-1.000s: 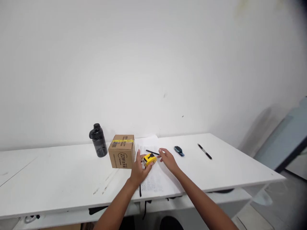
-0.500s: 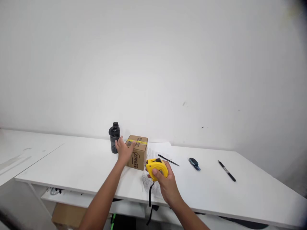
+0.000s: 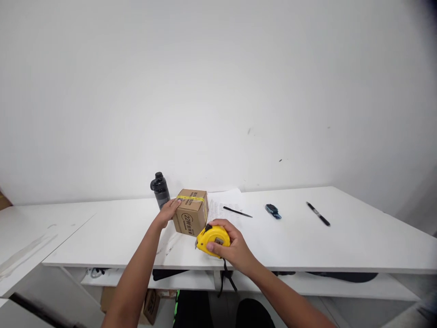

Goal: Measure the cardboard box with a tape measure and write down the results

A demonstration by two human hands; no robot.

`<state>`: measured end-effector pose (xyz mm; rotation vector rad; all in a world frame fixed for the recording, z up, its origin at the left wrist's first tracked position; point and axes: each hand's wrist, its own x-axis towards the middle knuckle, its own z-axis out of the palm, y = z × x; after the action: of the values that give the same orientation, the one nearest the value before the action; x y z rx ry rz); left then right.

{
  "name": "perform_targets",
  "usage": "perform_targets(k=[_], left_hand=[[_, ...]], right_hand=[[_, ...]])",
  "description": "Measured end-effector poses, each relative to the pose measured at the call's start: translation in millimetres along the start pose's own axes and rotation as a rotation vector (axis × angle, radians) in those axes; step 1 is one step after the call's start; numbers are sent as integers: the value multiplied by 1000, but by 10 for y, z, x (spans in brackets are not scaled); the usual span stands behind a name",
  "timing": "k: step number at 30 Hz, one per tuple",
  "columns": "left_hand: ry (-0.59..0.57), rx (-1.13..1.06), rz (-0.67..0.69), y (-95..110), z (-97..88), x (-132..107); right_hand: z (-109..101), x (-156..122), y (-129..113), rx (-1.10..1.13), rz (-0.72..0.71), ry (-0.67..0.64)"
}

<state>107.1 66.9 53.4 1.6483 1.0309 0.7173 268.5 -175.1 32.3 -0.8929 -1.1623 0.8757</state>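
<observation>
A small brown cardboard box (image 3: 190, 221) with yellow tape across its top is on the white table. My left hand (image 3: 167, 213) grips its left side, fingertips at the top edge; part of the hand is turned away from view. In my right hand (image 3: 230, 243) is a yellow tape measure (image 3: 214, 239), held in front of the box's lower right corner. Its metal tip pokes out on the left, and a black strap (image 3: 225, 273) dangles below. Behind my left hand stands a dark bottle (image 3: 160, 189).
Printed paper sheets (image 3: 218, 200) lie right of the box, with a thin black stick-like item (image 3: 238, 212) on them. Further right are a small dark-blue object (image 3: 273, 211) and a black pen (image 3: 317, 213). Below the tabletop runs a shelf (image 3: 191, 280); a white wall (image 3: 218, 91) rises behind.
My left hand has closed from an open reach onto the box's left side. The tape measure has turned, its tip now pointing lower left near the box. The view has shifted.
</observation>
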Motion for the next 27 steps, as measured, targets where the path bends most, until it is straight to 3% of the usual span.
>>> perform_targets(k=[5, 9, 12, 18, 22, 27], left_hand=[[25, 54, -30, 23, -43, -257], [29, 86, -51, 15, -22, -502], [26, 71, -44, 18, 9, -611], [15, 33, -10, 25, 40, -643], [7, 26, 21, -24, 30, -625], [55, -45, 79, -171, 23, -597]], right_hand=[[-76, -97, -20, -334, -52, -43], [-112, 35, -84, -709, -141, -176], [-93, 290, -200, -947, -149, -256], [61, 1061, -387, -1111, -210, -165], [266, 1490, -234, -1121, -220, -305], [558, 1774, 42, -1139, -234, -416]])
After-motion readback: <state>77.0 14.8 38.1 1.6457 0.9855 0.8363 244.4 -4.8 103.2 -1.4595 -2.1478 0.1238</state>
